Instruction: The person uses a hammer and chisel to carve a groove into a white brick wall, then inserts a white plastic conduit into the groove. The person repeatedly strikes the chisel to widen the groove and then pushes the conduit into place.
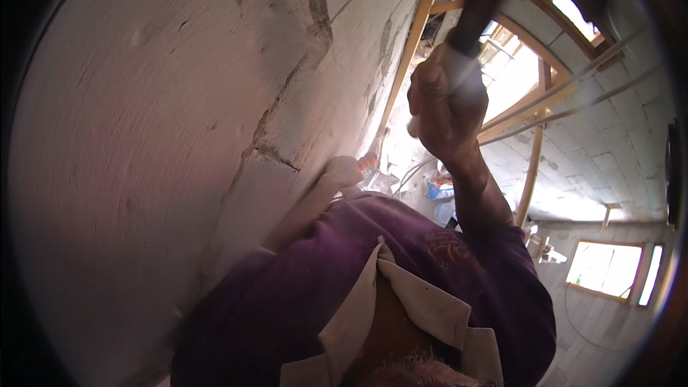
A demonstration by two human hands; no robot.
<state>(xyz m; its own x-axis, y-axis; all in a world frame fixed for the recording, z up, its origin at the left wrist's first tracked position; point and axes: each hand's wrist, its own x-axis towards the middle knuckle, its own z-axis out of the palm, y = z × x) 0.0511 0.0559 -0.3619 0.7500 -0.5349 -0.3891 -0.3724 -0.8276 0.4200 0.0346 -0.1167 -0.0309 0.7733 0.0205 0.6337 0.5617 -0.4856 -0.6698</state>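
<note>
My right hand (pixel 448 104) is raised high at the right of centre. Its fingers wrap round the handle of a hammer (pixel 479 18), whose dark head is smeared by motion at the top edge. Lower down, close beside the pale block wall (pixel 179 100), my left hand (pixel 344 171) is closed on a slim red-handled tool (pixel 367 163). Glare and the small size hide the far end of that tool, so its exact kind and whether it touches the wall are unclear.
A cracked, rough wall fills the left side. Wooden framing (pixel 406 50) surrounds a bright opening ahead. A wooden post (pixel 532 172) and cables (pixel 573 82) stand to the right, with a window (pixel 606 268) beyond. Blue items (pixel 439 190) lie past my chest.
</note>
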